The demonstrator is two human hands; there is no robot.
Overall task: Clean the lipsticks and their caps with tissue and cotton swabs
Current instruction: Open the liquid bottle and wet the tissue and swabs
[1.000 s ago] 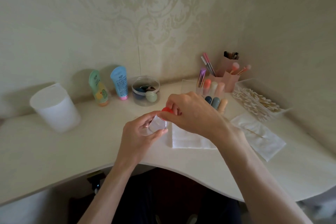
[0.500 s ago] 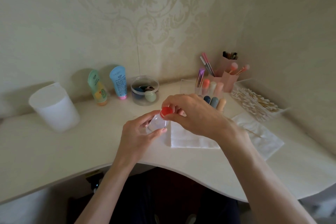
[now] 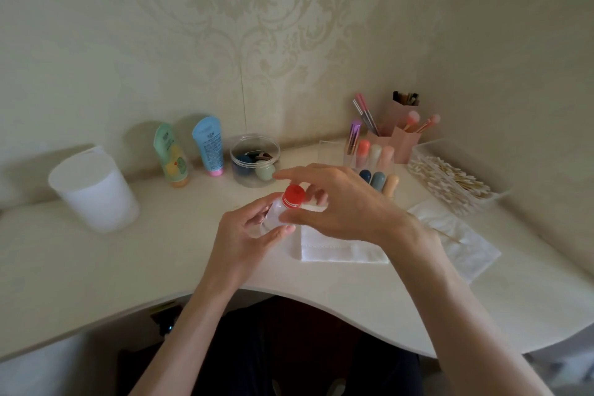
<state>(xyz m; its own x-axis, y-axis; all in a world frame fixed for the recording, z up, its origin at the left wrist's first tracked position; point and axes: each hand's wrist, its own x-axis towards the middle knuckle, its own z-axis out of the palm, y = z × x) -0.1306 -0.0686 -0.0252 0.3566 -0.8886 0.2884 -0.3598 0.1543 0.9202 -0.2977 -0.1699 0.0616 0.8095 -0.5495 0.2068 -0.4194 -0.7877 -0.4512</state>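
My left hand (image 3: 244,235) grips a small clear bottle (image 3: 272,216) with a red cap (image 3: 293,196), held above the desk. My right hand (image 3: 347,202) hovers over it with fingers spread around the cap, and its thumb lies against the bottle just under the cap. A folded white tissue (image 3: 334,250) lies below my right hand. Several lipsticks (image 3: 376,156) stand in a clear holder behind it. A clear tray of cotton swabs (image 3: 450,185) sits at the right. A second tissue (image 3: 463,244) with a swab on it lies near that tray.
A white cup (image 3: 96,193) stands at the left. Two tubes (image 3: 189,151) lean on the wall beside a clear jar (image 3: 254,161) of sponges. Pink holders (image 3: 405,138) with brushes fill the back corner. The desk's curved front edge (image 3: 289,294) runs close to my body.
My right hand pinched the red cap before; its fingers have now spread away and the whole cap shows. The left hand still holds the bottle in about the same place.
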